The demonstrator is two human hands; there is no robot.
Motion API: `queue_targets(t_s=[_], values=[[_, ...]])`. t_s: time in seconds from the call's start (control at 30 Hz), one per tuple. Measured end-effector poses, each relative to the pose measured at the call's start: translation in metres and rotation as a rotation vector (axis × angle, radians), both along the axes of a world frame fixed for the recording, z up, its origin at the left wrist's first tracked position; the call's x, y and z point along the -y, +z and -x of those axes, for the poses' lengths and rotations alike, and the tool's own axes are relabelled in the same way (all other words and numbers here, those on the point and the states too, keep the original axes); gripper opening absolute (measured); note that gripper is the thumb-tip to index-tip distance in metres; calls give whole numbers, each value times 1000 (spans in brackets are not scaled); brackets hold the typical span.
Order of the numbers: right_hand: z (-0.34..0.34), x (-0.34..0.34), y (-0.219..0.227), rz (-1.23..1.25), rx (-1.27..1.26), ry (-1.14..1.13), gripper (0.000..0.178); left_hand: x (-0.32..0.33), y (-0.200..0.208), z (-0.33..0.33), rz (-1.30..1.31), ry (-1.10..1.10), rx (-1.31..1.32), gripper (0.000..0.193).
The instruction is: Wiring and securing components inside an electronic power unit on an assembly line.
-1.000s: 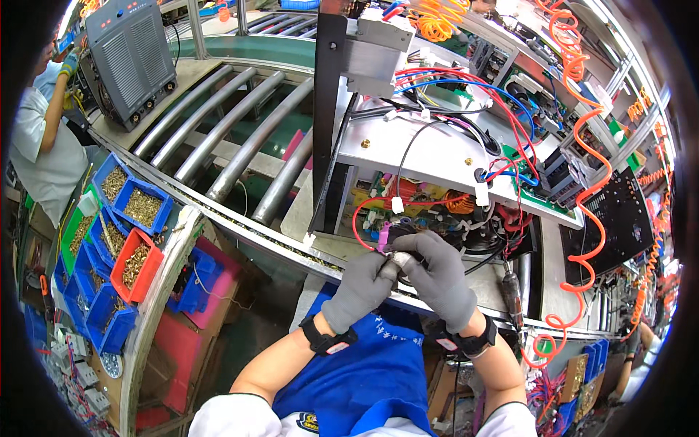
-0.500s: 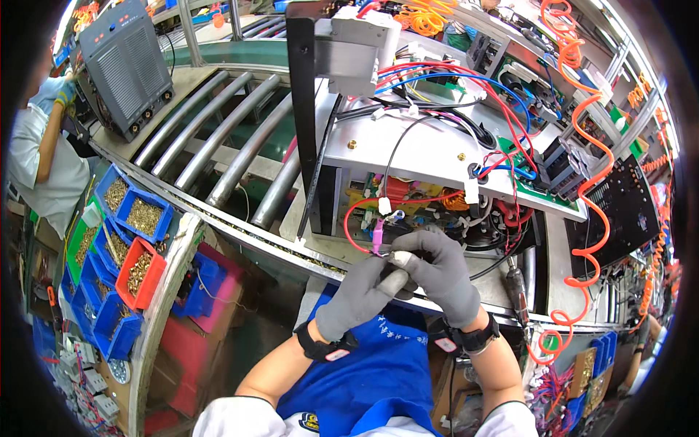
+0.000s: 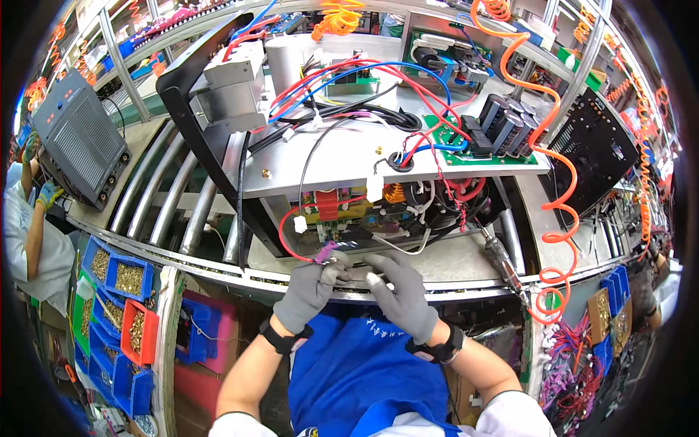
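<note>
My left hand (image 3: 307,290), in a grey glove, is pinched closed at the front edge of the bench. Its fingers hold a purple-sleeved wire end (image 3: 325,253), and a red wire (image 3: 285,237) loops away from it. Just to the right, my right hand (image 3: 402,297), gloved the same way, has its fingers apart with nothing visible between them; its thumb tip is white. Beyond both hands stands an opened electrical unit with a metal shelf (image 3: 331,160) and a circuit board (image 3: 349,211) underneath. A white connector (image 3: 300,223) hangs on a dark wire near my left hand.
A power screwdriver (image 3: 501,258) lies at the right, beside a coiled orange hose (image 3: 561,175). Metal rollers (image 3: 171,186) run left toward a grey machine (image 3: 80,138), where another person (image 3: 36,233) stands. Blue bins (image 3: 129,278) and a red bin (image 3: 138,331) hold small metal parts.
My hands have come apart: the right one has drawn away from the left and its fingers have opened. The left keeps the purple-sleeved wire end, now tilted over. The view has also shifted.
</note>
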State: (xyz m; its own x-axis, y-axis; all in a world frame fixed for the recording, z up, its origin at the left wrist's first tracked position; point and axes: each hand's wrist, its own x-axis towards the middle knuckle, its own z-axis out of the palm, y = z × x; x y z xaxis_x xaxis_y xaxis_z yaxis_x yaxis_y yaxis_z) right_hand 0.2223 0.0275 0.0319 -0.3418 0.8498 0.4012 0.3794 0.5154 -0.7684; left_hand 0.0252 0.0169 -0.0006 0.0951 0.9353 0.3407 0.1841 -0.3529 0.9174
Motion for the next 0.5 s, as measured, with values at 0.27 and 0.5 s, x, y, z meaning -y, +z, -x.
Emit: queue_targets(t_s=[0.27,0.5], values=[[-17,-12,-42,125,181,-128,37,-30,9,22,-300,-179,-620,25],[15,-24,-36,41,503,-106,38,-63,2,27,-148,-215,-925,41]])
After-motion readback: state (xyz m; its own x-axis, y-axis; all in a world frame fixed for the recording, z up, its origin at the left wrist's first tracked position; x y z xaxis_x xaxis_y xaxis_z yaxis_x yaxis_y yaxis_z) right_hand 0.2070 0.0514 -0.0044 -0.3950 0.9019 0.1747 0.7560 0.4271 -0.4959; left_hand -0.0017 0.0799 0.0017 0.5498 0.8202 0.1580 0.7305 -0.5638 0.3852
